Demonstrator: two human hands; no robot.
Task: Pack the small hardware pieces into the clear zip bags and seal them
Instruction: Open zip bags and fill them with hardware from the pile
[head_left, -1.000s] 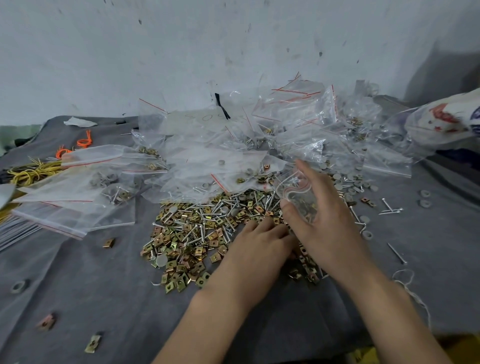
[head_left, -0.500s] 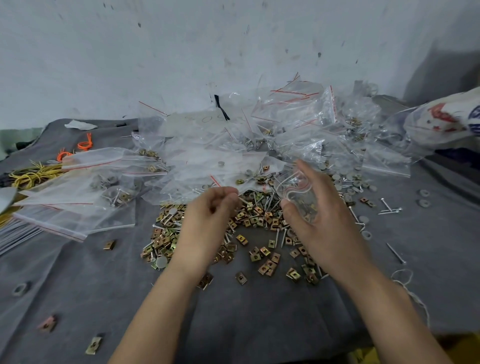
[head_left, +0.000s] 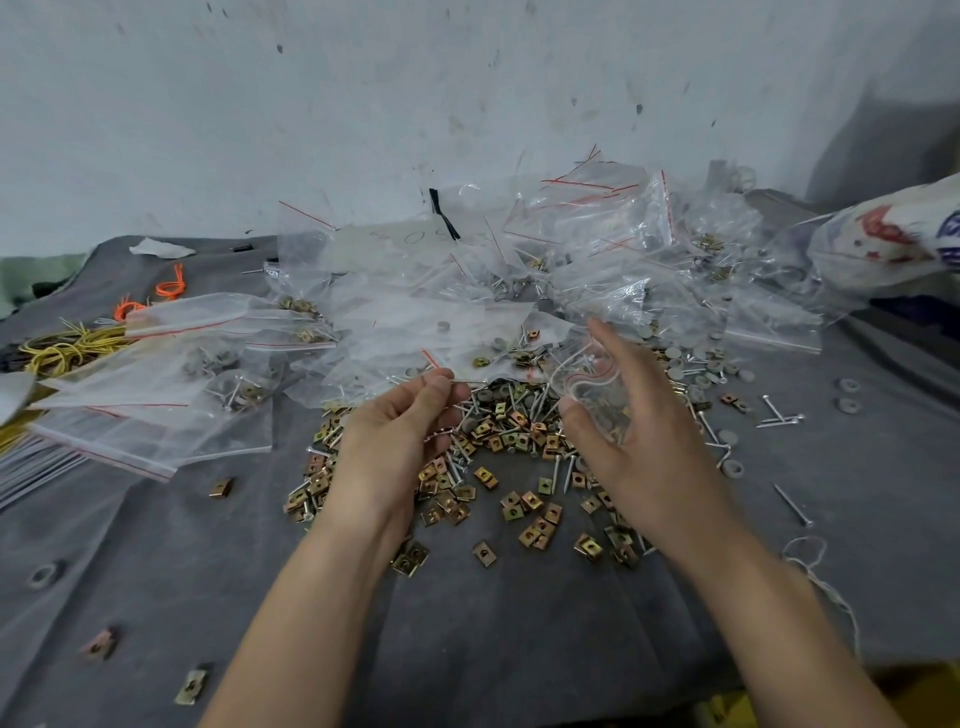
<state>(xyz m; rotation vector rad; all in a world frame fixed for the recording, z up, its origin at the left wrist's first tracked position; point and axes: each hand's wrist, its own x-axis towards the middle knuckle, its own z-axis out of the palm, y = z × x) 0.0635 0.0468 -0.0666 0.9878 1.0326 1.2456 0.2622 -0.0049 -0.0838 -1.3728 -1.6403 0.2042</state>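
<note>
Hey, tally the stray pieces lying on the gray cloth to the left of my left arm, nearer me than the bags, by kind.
Square metal clips: 3
Gray washer: 1
Total: 4

Glossy plastic bags (head_left: 426, 322), metal clips (head_left: 530, 501), matt cloth (head_left: 519, 649).

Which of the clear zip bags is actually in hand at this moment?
The small bag cupped in the right hand, its mouth held open above the pile of clips; all other bags lie on the grey cloth.
</note>
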